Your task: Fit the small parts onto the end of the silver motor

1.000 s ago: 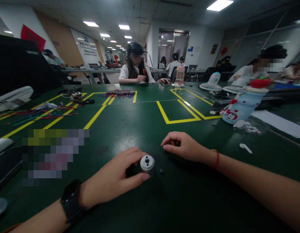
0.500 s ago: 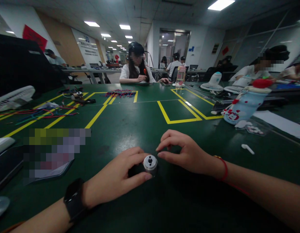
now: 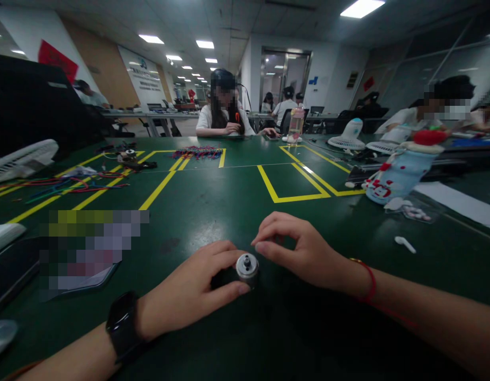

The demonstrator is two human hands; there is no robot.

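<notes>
A small round metal motor [image 3: 247, 271] stands upright on the green table, its silver top face up. A small dark piece sticks up at the centre of that face, with dark holes beside it. My left hand [image 3: 201, 286], with a black watch on the wrist, grips the motor's side between thumb and fingers. Just to the right of and above the motor is my right hand [image 3: 295, 243]. Its thumb and forefinger tips are pinched together, apart from the motor's top. Whether anything small is between them is hidden.
On the left lie coloured wires [image 3: 86, 182], a blurred packet [image 3: 94, 254] and a white fan [image 3: 26, 159]. To the right are a blue bottle [image 3: 404, 174], a white earbud [image 3: 405, 244] and paper [image 3: 463, 203]. Across the table sits a person [image 3: 223, 111].
My right thumb and forefinger have come together and shifted slightly left. The dark piece on the motor's top now stands out higher. My left hand keeps its grip.
</notes>
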